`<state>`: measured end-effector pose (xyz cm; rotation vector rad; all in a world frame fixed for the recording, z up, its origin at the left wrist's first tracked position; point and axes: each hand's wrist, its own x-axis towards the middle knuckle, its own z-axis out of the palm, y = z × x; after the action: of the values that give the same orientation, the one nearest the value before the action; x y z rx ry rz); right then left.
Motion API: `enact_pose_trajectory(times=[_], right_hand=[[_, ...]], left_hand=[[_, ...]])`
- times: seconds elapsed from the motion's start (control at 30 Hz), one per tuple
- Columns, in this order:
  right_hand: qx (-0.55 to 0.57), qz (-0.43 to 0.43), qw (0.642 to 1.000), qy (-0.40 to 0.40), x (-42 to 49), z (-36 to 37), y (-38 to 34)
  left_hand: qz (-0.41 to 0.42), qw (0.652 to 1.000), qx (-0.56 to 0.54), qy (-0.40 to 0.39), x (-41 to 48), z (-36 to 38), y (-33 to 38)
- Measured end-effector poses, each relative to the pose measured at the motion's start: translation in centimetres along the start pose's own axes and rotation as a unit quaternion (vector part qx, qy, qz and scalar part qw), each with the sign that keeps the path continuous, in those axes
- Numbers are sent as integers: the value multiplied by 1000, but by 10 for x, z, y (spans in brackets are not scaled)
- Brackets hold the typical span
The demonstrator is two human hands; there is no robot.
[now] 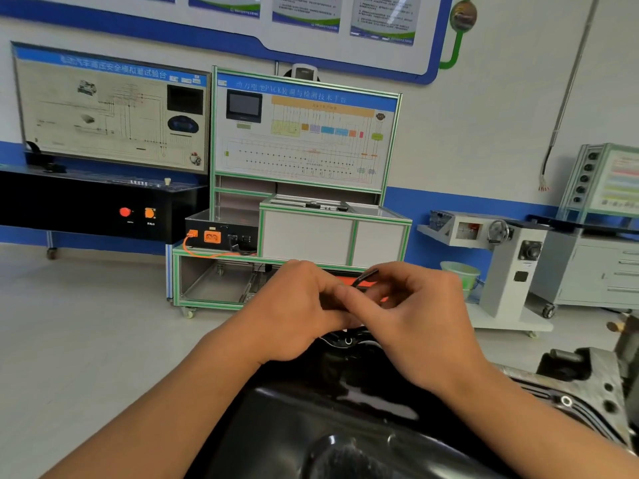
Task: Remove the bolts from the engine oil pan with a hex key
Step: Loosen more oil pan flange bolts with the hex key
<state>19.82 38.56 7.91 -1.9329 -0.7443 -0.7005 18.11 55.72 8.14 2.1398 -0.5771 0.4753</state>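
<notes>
Both hands are at the far rim of the oil pan (321, 416), which lies black and glossy under the forearms. The right hand (418, 305) has its fingers curled round the hex key (366, 275), bent end poking up. The left hand (294, 305) is curled against it, can't tell what it grips. Tip and bolt hidden. Seat key fully, keep it square, steady with left, short turns to avoid cam-out.

Both bare forearms reach forward and converge at centre, the left hand (297, 305) knuckles-up with fingers curled under, whatever they grip hidden, pressed right against the right hand (418, 316), whose curled fingers pinch the bent end of the hex key (366, 275).
</notes>
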Motion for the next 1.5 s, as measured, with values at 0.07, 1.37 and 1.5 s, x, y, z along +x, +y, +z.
enact_pose_trajectory(times=[0.07, 1.37, 1.5], right_hand=[[-58, -15, 998, 9, -1, 1, -4], [219, 148, 955, -134, 16, 7, 19], [199, 114, 965, -127, 17, 8, 21]], left_hand=[[-1, 1000, -5, 1, 1, 0, 1], [-54, 992, -96, -66, 4, 2, -10], [-68, 993, -87, -39, 8, 3, -9]])
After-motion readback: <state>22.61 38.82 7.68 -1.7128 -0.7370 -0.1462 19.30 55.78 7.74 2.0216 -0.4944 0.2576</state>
